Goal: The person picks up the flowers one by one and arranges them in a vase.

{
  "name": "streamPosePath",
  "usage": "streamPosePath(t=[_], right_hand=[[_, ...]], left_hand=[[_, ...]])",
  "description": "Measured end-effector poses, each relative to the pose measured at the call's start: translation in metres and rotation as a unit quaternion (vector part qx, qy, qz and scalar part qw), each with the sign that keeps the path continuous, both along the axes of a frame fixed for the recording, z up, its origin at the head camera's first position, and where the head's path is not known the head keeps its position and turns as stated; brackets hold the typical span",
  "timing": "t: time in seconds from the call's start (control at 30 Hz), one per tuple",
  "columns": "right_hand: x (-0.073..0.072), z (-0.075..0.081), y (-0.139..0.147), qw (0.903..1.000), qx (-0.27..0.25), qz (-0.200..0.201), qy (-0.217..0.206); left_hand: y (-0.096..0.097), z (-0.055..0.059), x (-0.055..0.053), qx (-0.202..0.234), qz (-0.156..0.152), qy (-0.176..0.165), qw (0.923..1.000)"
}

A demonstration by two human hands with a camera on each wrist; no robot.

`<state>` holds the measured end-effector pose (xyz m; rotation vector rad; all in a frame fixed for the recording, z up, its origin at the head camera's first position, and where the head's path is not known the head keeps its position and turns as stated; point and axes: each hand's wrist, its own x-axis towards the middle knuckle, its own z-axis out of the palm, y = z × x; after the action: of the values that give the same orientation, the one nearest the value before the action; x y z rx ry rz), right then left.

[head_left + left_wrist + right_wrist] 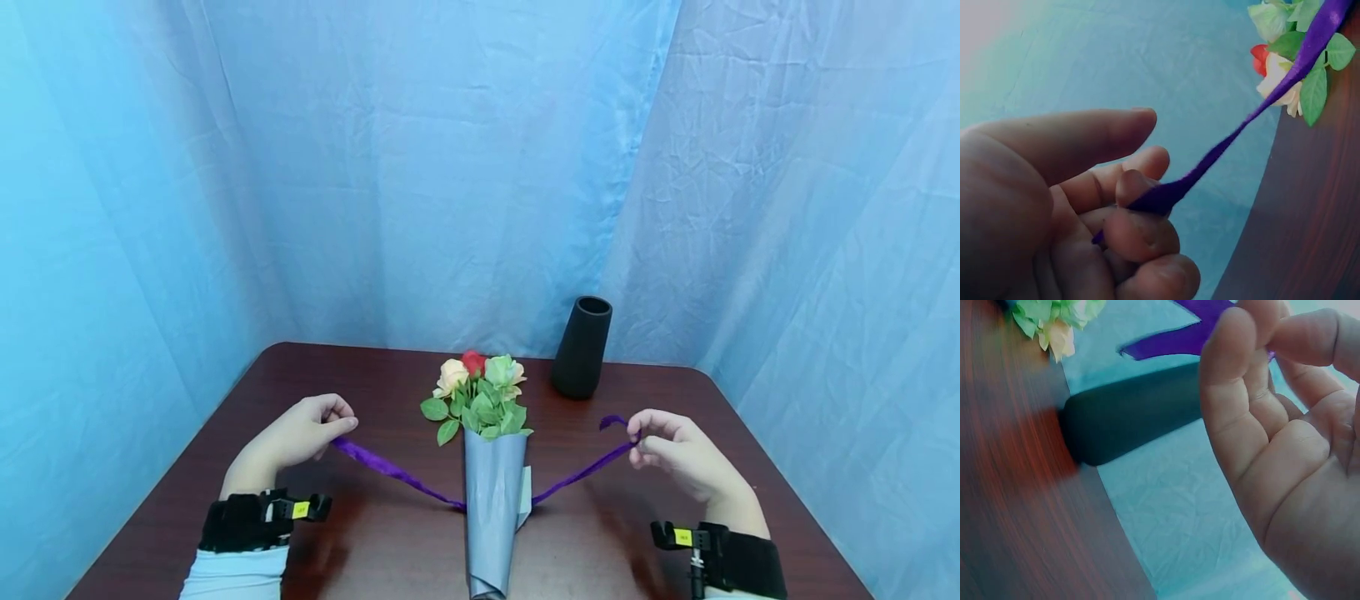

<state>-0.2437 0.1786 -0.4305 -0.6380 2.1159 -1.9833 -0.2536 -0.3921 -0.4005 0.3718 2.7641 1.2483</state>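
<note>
A purple ribbon (396,472) runs behind the wrapped bouquet (495,508), one length out to each side. My left hand (303,437) holds the left length; in the left wrist view the ribbon (1210,156) passes between curled fingers, thumb apart from it. On the other side my right hand (686,454) pinches the right length near its end, and a short tail curls past the fingertips. The bouquet lies on the table in blue-grey paper, with cream, red and pale green roses (498,372) and green leaves at its far end. The ribbon's middle is hidden behind the paper.
A tall black vase (582,348) stands at the back right of the dark brown table (360,375). Pale green paper (525,496) shows at the bouquet's right edge. Blue curtains (450,167) hang around the table's back and sides.
</note>
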Motion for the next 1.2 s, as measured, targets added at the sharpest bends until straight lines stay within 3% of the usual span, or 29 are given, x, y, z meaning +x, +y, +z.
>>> streamPosePath(t=[0.2, 0.33, 0.43, 0.57, 0.9, 1.03, 1.2], right_hand=[[0.001, -0.005, 0.012, 0.9991, -0.008, -0.007, -0.041], [0.0, -0.008, 0.016, 0.9936, 0.036, -0.076, -0.075], [-0.002, -0.013, 0.015, 0.9797, 0.092, -0.14, -0.11], [-0.004, -0.022, 0.014, 0.959, 0.166, -0.191, -0.128], [-0.003, -0.028, 0.018, 0.9092, 0.296, -0.258, -0.14], [-0.001, -0.023, 0.021, 0.8963, 0.316, -0.282, -0.132], [0.003, -0.009, 0.022, 0.8868, 0.335, -0.304, -0.095]], left_hand=[[-0.003, -0.006, 0.0, -0.003, 0.001, -0.01, 0.9999], [-0.004, -0.012, 0.0, -0.005, 0.008, -0.023, 0.9997], [-0.006, -0.017, 0.0, -0.007, 0.011, -0.038, 0.9992], [-0.01, -0.024, -0.002, -0.021, 0.021, -0.054, 0.9981], [-0.018, -0.029, 0.0, -0.065, 0.072, -0.097, 0.9906], [-0.023, -0.027, -0.002, -0.1, 0.081, -0.064, 0.9897], [-0.023, -0.017, -0.004, -0.129, 0.079, 0.013, 0.9885]])
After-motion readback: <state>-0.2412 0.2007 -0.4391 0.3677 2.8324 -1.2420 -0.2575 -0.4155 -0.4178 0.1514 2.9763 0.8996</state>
